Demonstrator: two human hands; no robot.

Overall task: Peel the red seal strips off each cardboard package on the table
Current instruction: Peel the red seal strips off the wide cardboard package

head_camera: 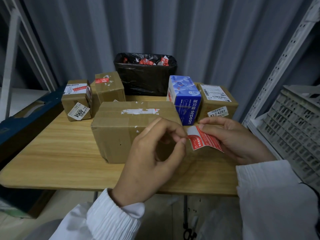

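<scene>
A peeled red seal strip is held in the air between two bare hands, at about 4 o'clock from the middle of the table. The left hand pinches the strip's left edge between thumb and forefinger, with its other fingers loosely curled. The right hand grips the strip's right side, thumb on the upper edge and fingers behind. The strip has white lettering and a pale patch at its top corner, and it touches no package. Both wrists come out of white sleeves.

Just behind the hands, in the middle of the wooden table, lies the large cardboard package, with a ragged white patch of residue on its top face. At 10 o'clock stands a small package with a red strip across its top label. Beside it, at 11 o'clock, a second package also carries a red strip on top. At 12 o'clock, at the table's far edge, sits a bin lined with a black bag, holding crumpled red strips. At 1 o'clock a blue and white carton stands upright, just behind the large package's right end. At 2 o'clock, just beside the carton, a fourth cardboard package shows barcode labels. Off the table at 3 o'clock stands a pale plastic crate
</scene>
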